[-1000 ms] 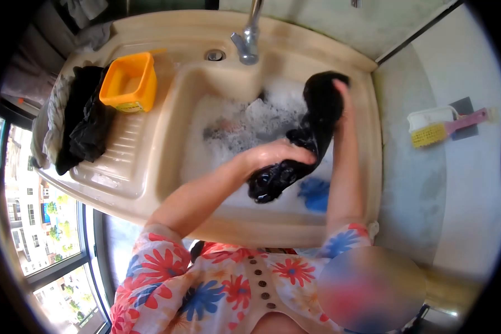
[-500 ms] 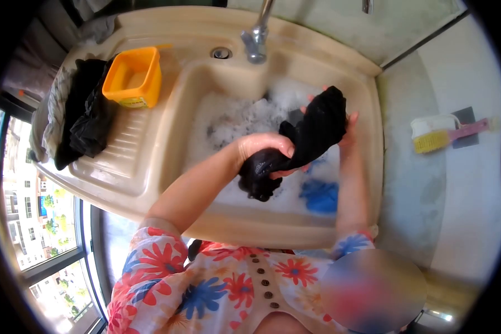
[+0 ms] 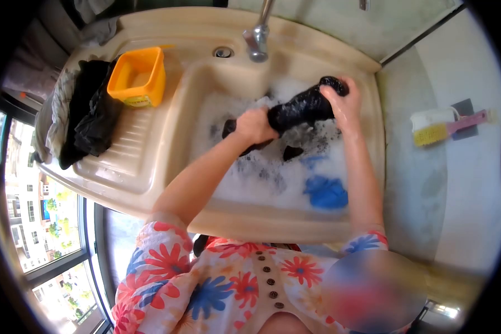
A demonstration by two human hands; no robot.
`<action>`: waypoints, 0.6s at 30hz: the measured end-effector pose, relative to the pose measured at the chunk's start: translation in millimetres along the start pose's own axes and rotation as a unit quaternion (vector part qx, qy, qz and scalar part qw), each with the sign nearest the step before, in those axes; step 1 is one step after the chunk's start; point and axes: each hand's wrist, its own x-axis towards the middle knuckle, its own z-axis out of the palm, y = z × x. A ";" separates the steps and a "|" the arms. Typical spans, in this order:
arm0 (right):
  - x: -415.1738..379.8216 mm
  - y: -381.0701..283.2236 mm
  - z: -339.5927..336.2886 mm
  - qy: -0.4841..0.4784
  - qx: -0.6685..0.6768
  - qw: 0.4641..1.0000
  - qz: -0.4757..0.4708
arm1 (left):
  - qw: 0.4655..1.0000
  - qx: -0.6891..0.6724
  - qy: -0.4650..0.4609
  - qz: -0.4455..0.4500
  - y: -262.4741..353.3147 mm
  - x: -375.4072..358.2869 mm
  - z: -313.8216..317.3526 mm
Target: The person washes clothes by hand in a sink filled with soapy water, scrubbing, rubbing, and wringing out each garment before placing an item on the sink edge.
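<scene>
A wet black garment (image 3: 299, 111), bunched into a thick roll, stretches between my two hands over the sink basin (image 3: 178, 131). My left hand (image 3: 256, 126) is a closed fist round its lower left end, with dark cloth sticking out on both sides. At the upper right end, my right hand (image 3: 344, 100) grips the folded tip, thumb on top. White suds (image 3: 250, 186) cover the water beneath, and a small dark piece of cloth (image 3: 293, 152) pokes out of them. A blue cloth (image 3: 325, 192) floats in the foam below my right hand.
On the ribbed drainboard (image 3: 117, 158) stand a yellow plastic container (image 3: 136, 78) and a pile of dark and grey clothes (image 3: 92, 114). A metal faucet (image 3: 256, 42) rises at the sink's back. A scrub brush (image 3: 448, 129) rests on the right ledge.
Both hands have moved up and the garment has gone from a loose drape to a tight roll. My left hand has turned over into a fist around it.
</scene>
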 end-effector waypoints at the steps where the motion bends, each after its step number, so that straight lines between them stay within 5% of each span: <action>1: -5.7 -18.6 0.8 -0.007 -0.003 0.999 -0.048 | 0.999 -0.023 0.004 -0.029 -1.7 0.5 -3.8; 5: -32.7 -93.6 6.4 -0.025 -0.029 0.961 -0.273 | 0.977 -0.204 -0.002 -0.057 -26.0 16.9 11.9; 8: -43.4 -110.7 4.5 -0.020 -0.038 0.928 -0.371 | 0.908 -0.408 -0.011 -0.093 -23.1 14.4 12.4; 13: -65.8 -109.4 0.1 -0.028 -0.039 0.888 -0.457 | 0.613 -0.780 -0.121 -0.020 -25.9 7.0 18.0; 16: -76.4 -98.3 -12.4 -0.024 -0.030 0.878 -0.478 | 0.491 -0.851 -0.181 0.051 -26.4 -10.5 -7.0; 18: -85.9 -87.9 -10.9 -0.034 0.004 0.886 -0.462 | 0.489 -0.858 -0.154 -0.012 -20.9 -11.5 -14.6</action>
